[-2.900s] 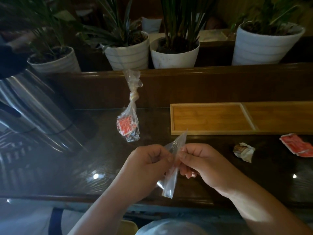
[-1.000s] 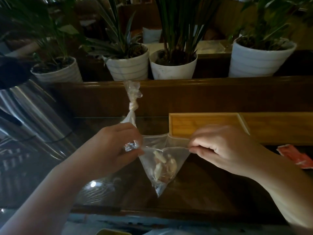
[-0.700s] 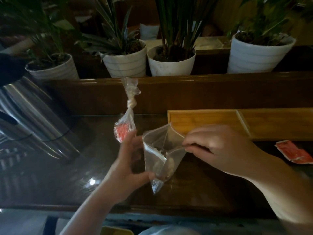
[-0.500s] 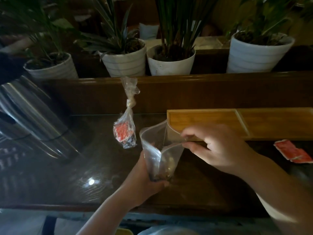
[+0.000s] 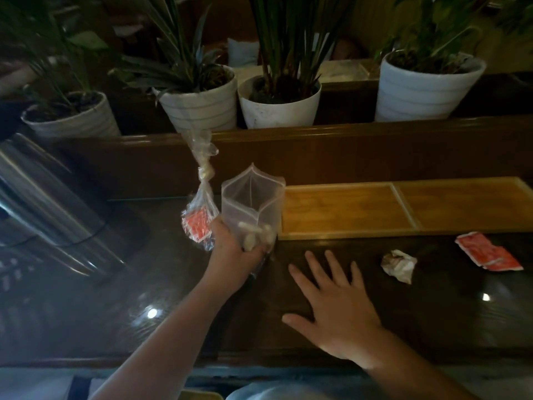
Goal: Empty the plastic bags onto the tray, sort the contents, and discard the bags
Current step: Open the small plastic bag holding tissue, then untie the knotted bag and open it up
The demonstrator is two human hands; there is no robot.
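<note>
An open clear bag (image 5: 250, 203) is gripped at its base by the left hand (image 5: 235, 252), mouth up, just left of the wooden tray (image 5: 403, 207). The right hand (image 5: 336, 301) is spread flat, empty, on the dark table (image 5: 447, 313). A knotted bag (image 5: 199, 217) is seen behind the left hand.

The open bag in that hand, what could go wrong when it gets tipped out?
1. The left hand alone holds the open bag, beside the tray, not over it; pieces could land on the table.
2. The knotted bag stands right next to it and might get knocked.
</note>
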